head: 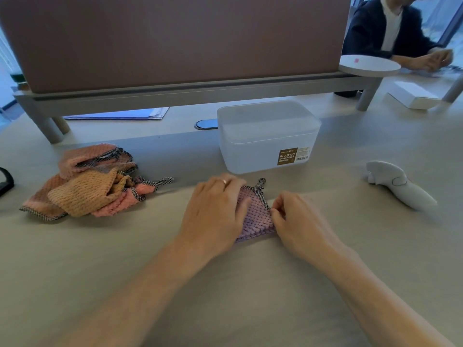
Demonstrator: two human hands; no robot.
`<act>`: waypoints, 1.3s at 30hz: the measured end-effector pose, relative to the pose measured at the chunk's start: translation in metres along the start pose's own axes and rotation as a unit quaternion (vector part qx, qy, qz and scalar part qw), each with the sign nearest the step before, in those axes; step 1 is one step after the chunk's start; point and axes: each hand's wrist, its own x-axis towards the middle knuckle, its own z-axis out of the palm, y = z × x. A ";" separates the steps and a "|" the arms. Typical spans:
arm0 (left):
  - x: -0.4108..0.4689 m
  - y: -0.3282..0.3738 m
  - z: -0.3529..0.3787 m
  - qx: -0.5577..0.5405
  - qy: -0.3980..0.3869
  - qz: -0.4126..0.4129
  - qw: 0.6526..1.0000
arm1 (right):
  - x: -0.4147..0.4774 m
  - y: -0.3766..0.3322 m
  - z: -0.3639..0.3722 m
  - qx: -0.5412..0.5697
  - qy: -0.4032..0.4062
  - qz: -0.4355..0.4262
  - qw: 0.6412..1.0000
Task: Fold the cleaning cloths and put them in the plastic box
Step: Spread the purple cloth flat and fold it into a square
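Note:
A lilac knitted cloth (pixel 255 216) with a checked border lies folded on the table in front of me. My left hand (pixel 215 211) lies flat on its left part, fingers together. My right hand (pixel 298 219) pinches the cloth's right edge with curled fingers. Just behind the cloth stands the frosted plastic box (pixel 268 136), its lid on, with a brown label on its front. A loose pile of pink and orange cloths (pixel 87 184) sits to the left, apart from my hands.
A white handheld device (pixel 398 184) lies at the right. A desk divider on legs (pixel 175 46) runs along the back, with papers (pixel 117 113) under it. A black object (pixel 5 181) pokes in at the left edge. Another person (pixel 400 33) sits at the far right.

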 end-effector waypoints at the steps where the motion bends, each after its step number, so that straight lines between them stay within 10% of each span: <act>1: -0.009 0.002 0.005 0.020 -0.046 -0.016 0.999 | 0.001 -0.001 -0.001 -0.011 0.001 -0.004 1.000; 8: -0.007 -0.008 0.017 0.028 -0.176 0.063 0.982 | 0.009 -0.040 0.021 -0.032 -0.024 -0.185 0.982; 23: 0.001 0.003 0.024 0.033 -0.184 0.011 0.982 | 0.006 -0.010 0.027 -0.145 -0.040 -0.146 0.978; 31: -0.031 -0.078 -0.033 0.020 0.037 -0.067 0.997 | 0.022 0.035 0.009 -0.237 -0.065 -0.115 0.962; 39: -0.049 -0.184 -0.107 0.015 0.180 -0.318 0.931 | 0.027 0.032 -0.005 -0.227 -0.033 -0.075 0.970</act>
